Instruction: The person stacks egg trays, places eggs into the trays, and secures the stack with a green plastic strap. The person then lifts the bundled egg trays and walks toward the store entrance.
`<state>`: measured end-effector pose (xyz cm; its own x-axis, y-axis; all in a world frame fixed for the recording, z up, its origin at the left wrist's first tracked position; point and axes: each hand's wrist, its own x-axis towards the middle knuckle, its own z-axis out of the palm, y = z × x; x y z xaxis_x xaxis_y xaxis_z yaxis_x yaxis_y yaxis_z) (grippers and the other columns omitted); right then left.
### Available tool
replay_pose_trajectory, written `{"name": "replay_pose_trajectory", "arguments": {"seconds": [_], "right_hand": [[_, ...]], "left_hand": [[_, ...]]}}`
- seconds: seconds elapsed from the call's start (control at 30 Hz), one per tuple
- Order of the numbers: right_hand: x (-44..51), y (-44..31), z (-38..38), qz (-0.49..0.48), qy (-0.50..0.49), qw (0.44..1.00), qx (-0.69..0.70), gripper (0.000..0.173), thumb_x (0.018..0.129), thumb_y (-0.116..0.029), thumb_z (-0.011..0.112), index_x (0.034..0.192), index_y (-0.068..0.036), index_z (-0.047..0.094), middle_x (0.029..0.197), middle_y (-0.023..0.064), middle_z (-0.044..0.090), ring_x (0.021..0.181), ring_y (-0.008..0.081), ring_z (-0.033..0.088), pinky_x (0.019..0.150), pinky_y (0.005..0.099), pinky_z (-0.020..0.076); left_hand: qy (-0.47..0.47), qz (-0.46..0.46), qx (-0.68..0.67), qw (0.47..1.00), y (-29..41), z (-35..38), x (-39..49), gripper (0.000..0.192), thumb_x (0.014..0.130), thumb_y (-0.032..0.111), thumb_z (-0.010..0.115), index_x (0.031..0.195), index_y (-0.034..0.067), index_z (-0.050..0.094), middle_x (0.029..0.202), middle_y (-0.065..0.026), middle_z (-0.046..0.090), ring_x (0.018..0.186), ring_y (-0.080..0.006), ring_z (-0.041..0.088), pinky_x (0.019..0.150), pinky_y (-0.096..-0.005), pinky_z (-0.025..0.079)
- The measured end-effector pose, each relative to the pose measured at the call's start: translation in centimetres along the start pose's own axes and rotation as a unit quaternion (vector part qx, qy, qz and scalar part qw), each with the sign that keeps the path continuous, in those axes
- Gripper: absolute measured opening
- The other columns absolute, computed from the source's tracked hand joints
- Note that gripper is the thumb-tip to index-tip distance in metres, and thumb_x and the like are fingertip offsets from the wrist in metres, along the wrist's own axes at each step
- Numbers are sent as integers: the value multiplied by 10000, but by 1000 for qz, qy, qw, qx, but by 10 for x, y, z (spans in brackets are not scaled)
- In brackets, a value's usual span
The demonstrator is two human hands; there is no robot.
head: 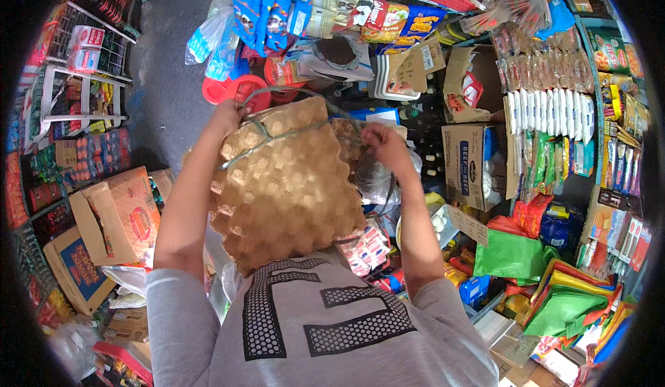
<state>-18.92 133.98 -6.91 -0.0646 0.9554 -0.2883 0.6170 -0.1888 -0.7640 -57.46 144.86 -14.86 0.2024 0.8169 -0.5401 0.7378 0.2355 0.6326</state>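
Observation:
A stack of moulded pulp egg trays (283,179) rests tilted against my front, its bumpy face towards me. Grey-green plastic twine (298,131) crosses the upper part of the stack, with a small knot or crossing near the top left. My left hand (232,115) grips the twine at the upper left corner. Beyond the right edge, my right hand (383,147) is raised with its fingers curled around a loose length of twine. That strand arcs over the stack between both hands, and more of it hangs below the right one. What the trays hold is hidden.
Snack packs (265,7) hang ahead, above red-lidded tubs (249,92). Cardboard boxes (465,166) and dark bottles (431,148) stand to the right, near white eggs (439,219) and green bags (511,257). Open cartons (122,218) and a white rack (83,93) line the left.

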Motion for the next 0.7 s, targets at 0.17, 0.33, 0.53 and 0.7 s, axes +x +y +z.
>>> {"name": "replay_pose_trajectory", "arguments": {"seconds": [0.17,0.33,0.53,0.7], "right_hand": [[-34,49,36,125,-15,980,151,131,897,-26,462,943,-49,582,778,15,613,599,65,511,526,209,410],[-38,41,30,167,72,948,261,154,927,-79,467,1030,-78,583,786,14,635,504,46,447,458,182,347],[32,65,15,189,164,930,269,156,925,-125,471,963,-56,605,722,18,613,459,60,431,417,201,319],[46,125,47,96,182,971,122,200,866,-103,459,773,-42,625,663,50,605,537,158,527,501,292,405]], "left_hand": [[-2,42,115,992,5,-7,-4,320,871,348,550,967,66,667,921,-219,632,885,-367,598,759,-442,454],[-136,-82,-51,986,56,-34,-27,275,873,287,608,918,27,686,747,-79,658,654,-168,591,603,-318,462],[-228,-60,-166,958,117,-50,-75,281,855,318,652,869,39,686,686,29,601,593,-51,474,542,-226,378],[-314,-100,-131,935,119,-50,-75,294,846,331,663,948,56,673,684,28,577,614,-57,470,567,-222,386]]}}
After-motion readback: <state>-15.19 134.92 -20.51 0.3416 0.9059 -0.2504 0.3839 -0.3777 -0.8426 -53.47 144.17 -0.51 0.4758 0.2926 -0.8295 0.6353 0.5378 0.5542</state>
